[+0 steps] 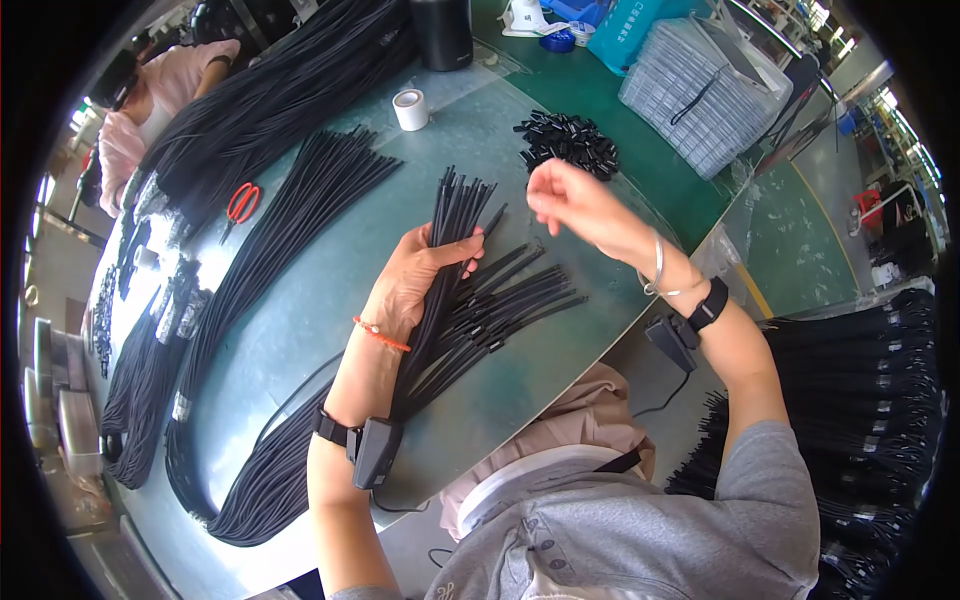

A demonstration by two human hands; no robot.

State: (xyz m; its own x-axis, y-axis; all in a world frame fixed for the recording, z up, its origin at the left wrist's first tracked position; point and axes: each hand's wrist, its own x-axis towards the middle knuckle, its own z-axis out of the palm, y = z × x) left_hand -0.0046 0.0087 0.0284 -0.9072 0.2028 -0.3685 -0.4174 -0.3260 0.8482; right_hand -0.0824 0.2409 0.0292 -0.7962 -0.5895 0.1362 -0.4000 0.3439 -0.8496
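My left hand is wrapped round a bundle of thin black cables, their ends sticking up past the thumb. One cable end leans apart from the bundle, to the right of the fingers. More loose cable ends fan out on the table to the right of my left wrist. My right hand is raised just in front of a pile of short black tube-like pieces. Its fingers are curled together, and anything between them is hidden.
A long cable bundle curves along the green table. Red-handled scissors, a white tape roll, a black bottle and stacked clear trays stand around. More cables hang at right. A person sits far left.
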